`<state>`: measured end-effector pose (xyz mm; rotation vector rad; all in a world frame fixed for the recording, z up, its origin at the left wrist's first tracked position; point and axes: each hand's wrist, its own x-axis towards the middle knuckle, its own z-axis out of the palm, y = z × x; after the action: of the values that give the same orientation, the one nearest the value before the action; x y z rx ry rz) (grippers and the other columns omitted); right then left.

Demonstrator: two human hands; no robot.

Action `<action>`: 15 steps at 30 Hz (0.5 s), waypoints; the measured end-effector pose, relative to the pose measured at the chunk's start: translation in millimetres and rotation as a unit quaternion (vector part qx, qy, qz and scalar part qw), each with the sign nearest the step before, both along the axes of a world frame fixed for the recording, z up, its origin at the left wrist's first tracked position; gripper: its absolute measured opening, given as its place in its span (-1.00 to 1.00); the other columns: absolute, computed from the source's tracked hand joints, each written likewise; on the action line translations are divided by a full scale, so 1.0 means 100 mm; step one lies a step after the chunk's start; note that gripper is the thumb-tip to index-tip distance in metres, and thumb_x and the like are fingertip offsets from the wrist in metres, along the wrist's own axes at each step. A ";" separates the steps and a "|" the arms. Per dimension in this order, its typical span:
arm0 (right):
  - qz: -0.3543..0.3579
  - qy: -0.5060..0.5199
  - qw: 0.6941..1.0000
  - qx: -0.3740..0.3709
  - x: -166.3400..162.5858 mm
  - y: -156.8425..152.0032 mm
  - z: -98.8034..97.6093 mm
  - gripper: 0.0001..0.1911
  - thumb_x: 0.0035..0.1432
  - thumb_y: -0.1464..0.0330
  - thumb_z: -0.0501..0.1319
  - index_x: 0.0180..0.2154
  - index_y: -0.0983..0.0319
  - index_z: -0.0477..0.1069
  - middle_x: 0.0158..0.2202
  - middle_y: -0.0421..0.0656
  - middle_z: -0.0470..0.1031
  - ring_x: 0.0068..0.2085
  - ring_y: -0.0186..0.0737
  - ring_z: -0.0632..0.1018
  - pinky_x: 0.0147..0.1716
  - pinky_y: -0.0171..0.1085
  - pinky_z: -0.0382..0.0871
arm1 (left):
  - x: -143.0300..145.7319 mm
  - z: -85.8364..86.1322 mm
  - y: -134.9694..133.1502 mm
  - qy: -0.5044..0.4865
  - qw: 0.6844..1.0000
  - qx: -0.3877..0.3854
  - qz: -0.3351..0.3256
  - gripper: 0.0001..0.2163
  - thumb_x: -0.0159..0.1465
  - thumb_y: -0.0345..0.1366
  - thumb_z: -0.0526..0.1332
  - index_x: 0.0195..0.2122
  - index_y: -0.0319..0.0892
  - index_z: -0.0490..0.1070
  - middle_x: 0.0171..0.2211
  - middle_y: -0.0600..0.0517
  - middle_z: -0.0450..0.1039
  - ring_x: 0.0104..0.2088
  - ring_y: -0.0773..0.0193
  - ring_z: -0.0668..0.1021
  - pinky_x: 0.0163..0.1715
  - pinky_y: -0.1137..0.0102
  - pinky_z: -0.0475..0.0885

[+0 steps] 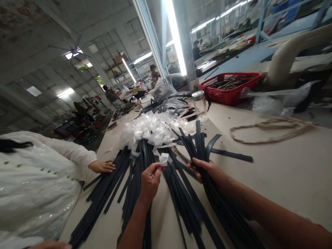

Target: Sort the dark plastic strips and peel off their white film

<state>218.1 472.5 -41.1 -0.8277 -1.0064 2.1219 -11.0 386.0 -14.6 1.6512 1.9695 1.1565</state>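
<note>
From my remote seat I've got the pale table [275,173] filling the lower frame, its near edge cut off at the bottom. Next, a co-worker [38,180] in a shiny, translucent covering at lower left, head out of frame; a hand edge peeks in at the bottom there, too cropped for me to say whose. Dark strips [181,204] fan across the lower centre, their upper ends lost under white crumpled film [147,128] and their lower ones partly behind my left forearm. A gathered bundle [216,200] slants through the lower right, tail cut by the bottom edge. The red basket [233,93] sits upper right, its dark contents a jumble I can't make out. Now my right hand [209,169], right of centre: forearm in from the lower-right corner, thumb across the bundle, fingers curled round it and partly hidden behind. My left hand [151,180], lower centre, stands upright on a steep forearm, thumb and fingertips pinched together on a white scrap [164,159], whose lower edge disappears into that pinch.
</note>
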 end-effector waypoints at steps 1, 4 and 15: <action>0.007 -0.001 1.000 -0.003 0.00 0.00 -0.01 -0.55 0.07 0.04 0.33 -0.33 0.34 0.54 -0.68 -0.26 0.32 -0.67 -0.43 0.31 -0.72 -0.50 0.11 | 0.00 0.00 -0.14 -0.063 0.998 0.012 0.001 -0.67 0.35 -0.10 0.05 -0.20 -0.20 0.52 -0.32 -0.02 0.62 -0.26 0.19 0.61 -0.18 0.37 0.45; 0.025 0.011 1.000 -0.007 -0.01 -0.03 0.01 -0.60 0.11 0.08 0.33 -0.30 0.32 0.53 -0.65 -0.26 0.33 -0.65 -0.42 0.31 -0.73 -0.49 0.11 | 0.02 -0.02 -0.46 -0.247 0.968 0.046 0.026 -0.54 0.37 0.01 -0.02 -0.28 -0.22 0.55 -0.35 -0.06 0.62 -0.28 0.14 0.62 -0.15 0.29 0.46; 0.169 0.007 0.986 0.011 -0.03 -0.28 0.10 -0.50 0.14 0.02 0.30 -0.16 0.35 0.56 -0.67 -0.26 0.31 -0.63 -0.41 0.29 -0.69 -0.49 0.19 | 0.21 0.10 -0.98 -0.030 0.984 0.111 0.133 -0.93 0.22 -0.26 0.28 -0.38 -0.12 0.50 -0.34 0.02 0.54 -0.23 0.21 0.56 -0.14 0.39 0.40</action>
<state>215.2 444.4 -31.5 -0.6672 -1.2331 2.3885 10.2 287.9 -4.1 1.4609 2.1369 1.5553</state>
